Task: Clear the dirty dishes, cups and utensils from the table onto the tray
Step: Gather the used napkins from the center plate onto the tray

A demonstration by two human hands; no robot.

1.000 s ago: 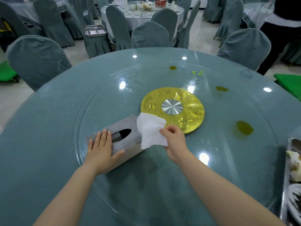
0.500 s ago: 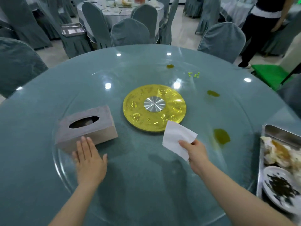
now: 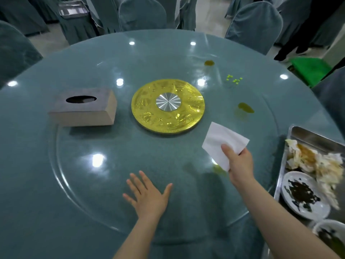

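Grey-green fabric covers the round table (image 3: 33, 165), and a clear glass turntable (image 3: 78, 184) lies over most of it, glossy enough to mirror the ceiling lights. At the centre sits one gold embossed disc (image 3: 149, 113) with a brushed-metal hub. One grey tissue box (image 3: 82, 107) stands left of the disc, its long axis running left to right and its oval slot facing up. Three yellow-brown oily smears mark the far right of the glass: one at the back (image 3: 209, 63), one right of the disc (image 3: 246, 107) and one partly hidden under the tissue (image 3: 218, 170). A small scatter of green peas (image 3: 234, 79) lies between the first two.

One steel tray (image 3: 313, 136) rests at the table's right edge, its long axis running away from the viewer. It carries crumpled stained napkins (image 3: 317, 163) and two white round dishes (the nearer one cut off by the frame) (image 3: 304, 195) (image 3: 328, 232), both soiled with dark scraps.

The right hand (image 3: 239, 163) is pinched closed on one white tissue (image 3: 222, 143), thumb on top, the sheet fanning away toward the disc. The left hand (image 3: 149, 197) holds nothing, its fingers spread flat, palm down on or just over the glass.

Cloth-covered chairs (image 3: 253, 23) ring the table.
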